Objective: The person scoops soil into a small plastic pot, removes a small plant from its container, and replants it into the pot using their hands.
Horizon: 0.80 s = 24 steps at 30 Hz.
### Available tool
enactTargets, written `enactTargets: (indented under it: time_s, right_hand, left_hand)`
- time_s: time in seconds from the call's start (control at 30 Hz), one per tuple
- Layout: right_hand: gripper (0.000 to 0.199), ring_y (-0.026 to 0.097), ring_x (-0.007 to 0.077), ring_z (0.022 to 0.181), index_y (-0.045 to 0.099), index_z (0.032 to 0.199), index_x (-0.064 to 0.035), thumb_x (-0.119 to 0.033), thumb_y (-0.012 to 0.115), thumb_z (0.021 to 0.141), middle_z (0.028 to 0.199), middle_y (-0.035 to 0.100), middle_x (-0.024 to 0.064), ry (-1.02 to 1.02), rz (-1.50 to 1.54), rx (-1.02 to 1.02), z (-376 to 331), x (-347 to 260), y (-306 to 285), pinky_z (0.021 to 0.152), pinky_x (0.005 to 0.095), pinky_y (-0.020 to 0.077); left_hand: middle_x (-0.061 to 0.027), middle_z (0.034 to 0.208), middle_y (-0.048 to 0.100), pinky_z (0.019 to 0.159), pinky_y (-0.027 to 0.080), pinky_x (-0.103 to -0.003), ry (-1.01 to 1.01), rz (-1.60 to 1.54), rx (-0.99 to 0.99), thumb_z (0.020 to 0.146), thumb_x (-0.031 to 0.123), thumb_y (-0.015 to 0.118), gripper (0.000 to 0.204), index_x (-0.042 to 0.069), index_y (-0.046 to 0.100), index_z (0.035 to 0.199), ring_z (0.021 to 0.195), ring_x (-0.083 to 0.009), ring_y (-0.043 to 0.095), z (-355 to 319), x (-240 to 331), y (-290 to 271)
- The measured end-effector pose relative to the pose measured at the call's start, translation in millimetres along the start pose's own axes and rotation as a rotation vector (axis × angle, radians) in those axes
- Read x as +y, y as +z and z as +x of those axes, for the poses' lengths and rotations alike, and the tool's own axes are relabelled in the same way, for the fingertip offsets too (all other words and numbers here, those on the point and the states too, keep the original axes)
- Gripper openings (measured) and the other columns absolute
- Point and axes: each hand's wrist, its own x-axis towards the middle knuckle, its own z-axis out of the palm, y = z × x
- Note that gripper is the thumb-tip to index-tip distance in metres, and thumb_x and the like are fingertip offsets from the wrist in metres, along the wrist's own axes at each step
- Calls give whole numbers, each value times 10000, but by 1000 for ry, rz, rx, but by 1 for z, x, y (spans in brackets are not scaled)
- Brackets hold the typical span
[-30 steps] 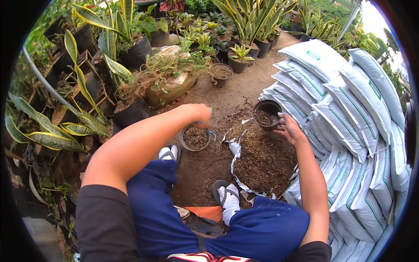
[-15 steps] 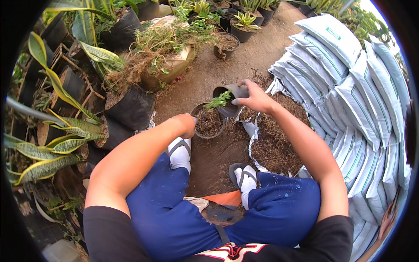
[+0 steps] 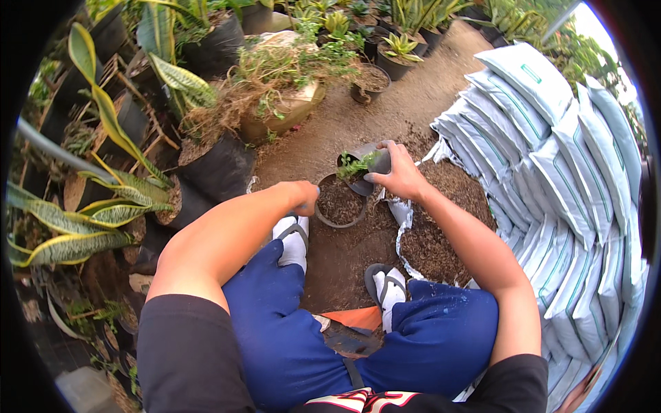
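The left hand (image 3: 304,198), elbow bent outward, curls at the soil-filled pot (image 3: 341,226)'s left rim, its grip unclear. The right hand (image 3: 401,173), forearm angled inward, grips a tilted plastic pot (image 3: 379,162) beside it, green sprig (image 3: 355,166) at the mouth.

grey-black pot (image 3: 380,162), green sprig (image 3: 354,164), brown soil (image 3: 340,202)

Black short-sleeved shirt (image 3: 189,351), blue pale-flecked trousers (image 3: 441,320), white socks (image 3: 294,253), grey flip-flops (image 3: 372,281)
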Motion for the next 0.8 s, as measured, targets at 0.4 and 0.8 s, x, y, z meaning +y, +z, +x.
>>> enactTargets:
  time_s: [0.4,0.8]
  right_hand:
    - [783,495,459,1249,459,1358,-32,-254,858,723,1311,449,277,-80,-66,-51,-1,-18,2,1088,483,434]
    - [730,490,436,1233,482,1302,-40,-182,863,695,1289,446,244,-187,-41,-2,-8,-14,-3,1067,470,444]
  left_hand:
    - [-237,1246,691,931,545,-423,-57,-11,-112,729,178,642,816,138,492,1530,1150,-353,678,29,-19,7]
    - [-193,1380,637,1053,491,-423,26,-145,26,744,216,665,781,169,519,1509,1276,-337,615,16,-15,-15]
